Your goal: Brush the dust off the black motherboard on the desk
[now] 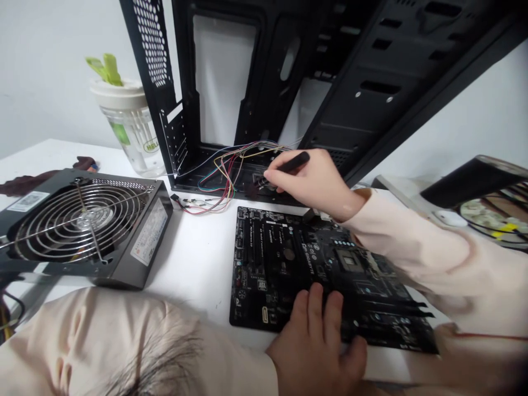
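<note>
My right hand (303, 181) grips a slim black tool (295, 162) above the floor of a black computer case (256, 82), close to a bundle of thin coloured wires (223, 184). The tool's tip is hidden behind my fingers. My left hand (317, 335) rests with spread fingers on the near edge of a black Gigabyte motherboard (280, 264), which lies flat on the white table (198, 286). To the left of the board sits a black power supply (82, 225), its round fan grille facing up.
A clear plastic cup (130, 137) with a cream lid and green straw stands behind the power supply. A dark cloth (41, 181) lies at the table's left edge. At the right are a white oval object (449, 218) and a black device (474, 181).
</note>
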The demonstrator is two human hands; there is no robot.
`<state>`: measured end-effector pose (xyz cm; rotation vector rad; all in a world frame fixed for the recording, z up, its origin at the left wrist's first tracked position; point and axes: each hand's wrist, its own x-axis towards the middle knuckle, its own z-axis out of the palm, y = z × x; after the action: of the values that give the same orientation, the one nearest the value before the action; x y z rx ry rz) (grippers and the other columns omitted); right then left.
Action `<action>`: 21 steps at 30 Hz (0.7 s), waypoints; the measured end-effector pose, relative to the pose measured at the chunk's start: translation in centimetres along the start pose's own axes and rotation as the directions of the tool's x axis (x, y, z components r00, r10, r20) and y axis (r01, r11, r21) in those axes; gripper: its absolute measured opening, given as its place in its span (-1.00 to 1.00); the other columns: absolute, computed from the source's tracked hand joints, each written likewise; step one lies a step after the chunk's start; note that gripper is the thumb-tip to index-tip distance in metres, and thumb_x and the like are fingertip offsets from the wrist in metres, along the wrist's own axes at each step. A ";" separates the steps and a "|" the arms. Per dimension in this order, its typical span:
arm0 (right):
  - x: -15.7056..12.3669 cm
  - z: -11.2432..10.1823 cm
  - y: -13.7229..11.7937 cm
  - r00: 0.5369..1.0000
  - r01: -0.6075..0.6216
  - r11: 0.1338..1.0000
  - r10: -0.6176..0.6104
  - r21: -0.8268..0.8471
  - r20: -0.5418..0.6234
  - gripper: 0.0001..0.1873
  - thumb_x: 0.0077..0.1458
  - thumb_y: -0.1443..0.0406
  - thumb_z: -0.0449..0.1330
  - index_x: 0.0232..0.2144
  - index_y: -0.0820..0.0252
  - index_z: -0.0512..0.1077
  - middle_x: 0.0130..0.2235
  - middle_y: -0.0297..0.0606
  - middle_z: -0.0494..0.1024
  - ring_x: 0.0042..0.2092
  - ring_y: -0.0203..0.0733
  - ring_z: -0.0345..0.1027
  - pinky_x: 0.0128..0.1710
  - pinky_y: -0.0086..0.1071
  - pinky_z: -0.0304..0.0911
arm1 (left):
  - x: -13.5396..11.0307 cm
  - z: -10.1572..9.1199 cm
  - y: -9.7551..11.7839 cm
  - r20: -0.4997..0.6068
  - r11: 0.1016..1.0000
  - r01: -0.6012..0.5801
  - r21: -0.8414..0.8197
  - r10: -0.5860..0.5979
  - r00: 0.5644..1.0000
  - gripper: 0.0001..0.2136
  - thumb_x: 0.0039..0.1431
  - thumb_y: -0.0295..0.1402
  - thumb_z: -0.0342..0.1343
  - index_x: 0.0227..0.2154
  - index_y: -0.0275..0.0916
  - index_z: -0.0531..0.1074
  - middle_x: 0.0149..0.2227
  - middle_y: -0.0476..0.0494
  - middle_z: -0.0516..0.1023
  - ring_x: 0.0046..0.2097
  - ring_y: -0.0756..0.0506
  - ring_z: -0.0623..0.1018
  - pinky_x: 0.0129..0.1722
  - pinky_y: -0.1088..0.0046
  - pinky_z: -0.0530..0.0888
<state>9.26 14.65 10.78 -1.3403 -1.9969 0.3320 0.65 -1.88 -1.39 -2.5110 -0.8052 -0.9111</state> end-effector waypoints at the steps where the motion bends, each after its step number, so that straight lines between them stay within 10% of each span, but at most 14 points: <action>1: 0.0 -0.3 -0.4 1.000 -0.018 0.999 0.018 0.042 0.001 -0.90 -0.01 0.31 0.22 -0.48 0.24 0.49 -0.56 -0.33 0.48 -0.52 -0.30 0.35 -0.49 -0.42 0.25 | -0.1 0.0 0.0 0.012 1.000 -0.012 0.000 0.012 1.000 -0.76 0.30 -0.27 -0.04 -0.06 -0.05 0.45 -0.05 -0.16 0.58 -0.05 -0.21 0.59 -0.04 0.22 0.38; 8: 0.2 0.9 -1.1 0.865 -0.307 0.923 0.170 0.231 0.472 -0.89 0.02 0.36 0.19 -0.52 0.29 0.42 -0.55 -0.28 0.51 -0.56 -0.33 0.37 -0.52 -0.46 0.31 | -0.1 0.0 0.0 0.042 0.998 -0.046 0.048 0.044 0.998 -0.74 0.32 -0.27 -0.07 0.00 -0.03 0.40 -0.03 -0.17 0.57 -0.03 -0.20 0.58 -0.04 0.20 0.38; 13: 1.0 1.1 -0.2 0.972 -0.110 0.985 0.079 0.131 0.221 -0.92 -0.03 0.34 0.24 -0.48 0.28 0.49 -0.55 -0.34 0.49 -0.52 -0.34 0.35 -0.47 -0.47 0.25 | 0.1 0.5 0.2 -0.108 0.999 0.039 0.038 -0.034 0.994 -0.81 0.26 -0.25 0.03 -0.12 -0.07 0.45 -0.13 -0.11 0.62 -0.11 -0.16 0.60 -0.04 0.24 0.35; 18: 0.7 0.6 0.1 0.908 -0.220 0.951 0.117 0.219 0.402 -0.86 -0.01 0.29 0.21 -0.52 0.28 0.45 -0.55 -0.33 0.49 -0.53 -0.33 0.37 -0.49 -0.46 0.28 | 0.3 0.5 0.2 -0.149 0.997 0.073 0.021 -0.069 0.986 -0.84 0.20 -0.24 0.09 -0.18 -0.05 0.46 -0.16 -0.04 0.63 -0.13 -0.15 0.61 -0.04 0.27 0.33; 21: 0.4 0.2 0.9 0.946 -0.135 0.986 0.099 0.096 0.308 -0.88 -0.07 0.30 0.24 -0.51 0.28 0.49 -0.56 -0.34 0.47 -0.52 -0.35 0.32 -0.49 -0.48 0.19 | 0.4 0.5 0.0 -0.157 0.997 0.071 0.035 -0.064 0.986 -0.84 0.20 -0.23 0.09 -0.19 -0.07 0.45 -0.16 -0.04 0.63 -0.13 -0.15 0.61 -0.04 0.28 0.34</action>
<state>9.64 15.45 10.32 -1.4037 -2.1097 0.7380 1.17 -1.51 -1.44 -2.3564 -0.8535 -1.0870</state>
